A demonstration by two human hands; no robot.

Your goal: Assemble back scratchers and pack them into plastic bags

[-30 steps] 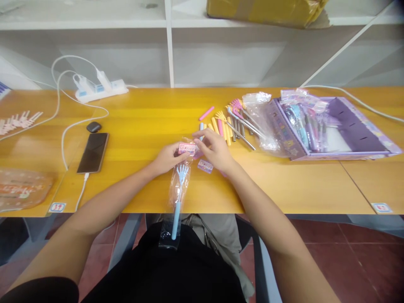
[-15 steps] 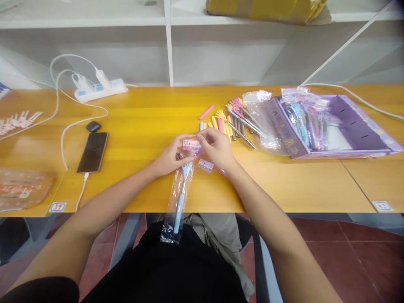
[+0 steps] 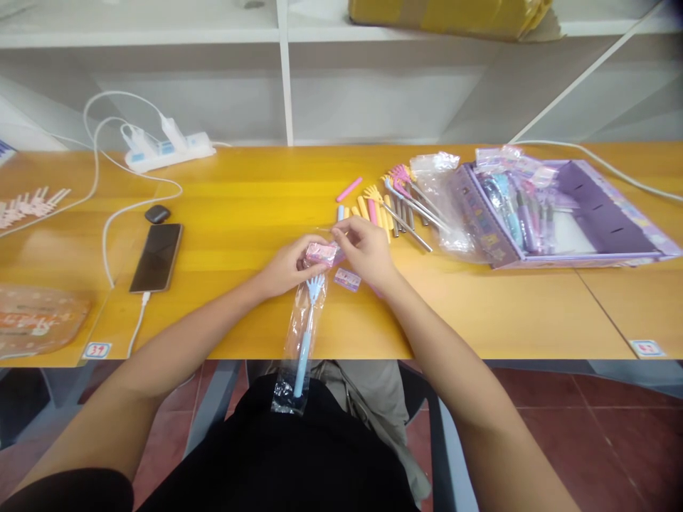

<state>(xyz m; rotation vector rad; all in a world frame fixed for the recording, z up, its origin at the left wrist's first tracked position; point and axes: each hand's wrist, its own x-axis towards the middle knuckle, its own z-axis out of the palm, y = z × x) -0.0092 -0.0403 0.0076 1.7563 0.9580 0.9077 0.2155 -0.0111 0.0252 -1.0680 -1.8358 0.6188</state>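
My left hand [image 3: 291, 269] is closed on the top of a clear plastic bag [image 3: 292, 341], which hangs down over the table's front edge. Inside the bag lies a small hand-shaped stick [image 3: 302, 359] with a light blue handle. A pink card [image 3: 321, 254] shows at the bag's top, between my hands. My right hand [image 3: 366, 249] pinches clear plastic just right of that card; its fingertips are together. Below the right fingers, a second printed card [image 3: 347, 279] lies on the table.
Behind my right hand lie loose coloured tubes [image 3: 363, 208] and metal sticks with hand-shaped heads [image 3: 400, 173]. A purple box [image 3: 613, 206] with packed items stands at right. A phone [image 3: 156, 257], a power strip [image 3: 171, 151] and cables are at left.
The pink card has shifted slightly down and left and tilted, and my left fingers have moved down a little. My right hand has barely moved.
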